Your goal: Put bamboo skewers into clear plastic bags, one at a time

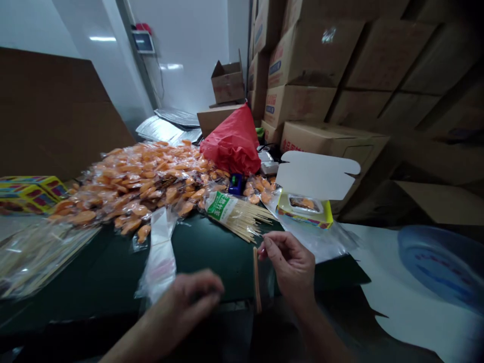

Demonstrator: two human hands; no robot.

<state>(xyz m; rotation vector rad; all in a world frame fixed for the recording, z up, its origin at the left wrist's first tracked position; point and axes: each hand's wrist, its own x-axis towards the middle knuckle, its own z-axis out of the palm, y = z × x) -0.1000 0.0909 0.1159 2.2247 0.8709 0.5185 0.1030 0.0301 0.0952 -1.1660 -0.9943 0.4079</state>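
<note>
My right hand (292, 264) pinches the top of a small clear plastic bag (267, 280), and a pair of thin bamboo sticks (257, 282) hangs upright at the bag's left side. Smeared by motion, my left hand (192, 297) hovers at the table's front edge; I cannot make out whether it holds anything. Just left of it lies a stack of flat clear bags (161, 252). Beyond my hands is an opened pack of bamboo sticks (240, 214) with a green and white label, its loose ends pointing toward my right hand.
A big heap of wrapped orange pieces (147, 176) covers the table's back left. A red plastic bag (236, 143) stands behind. An open yellow box (306, 209) is at right, near a blue basin (442, 267). Stacked cartons (313, 55) rise behind. More bagged sticks (41, 254) lie left.
</note>
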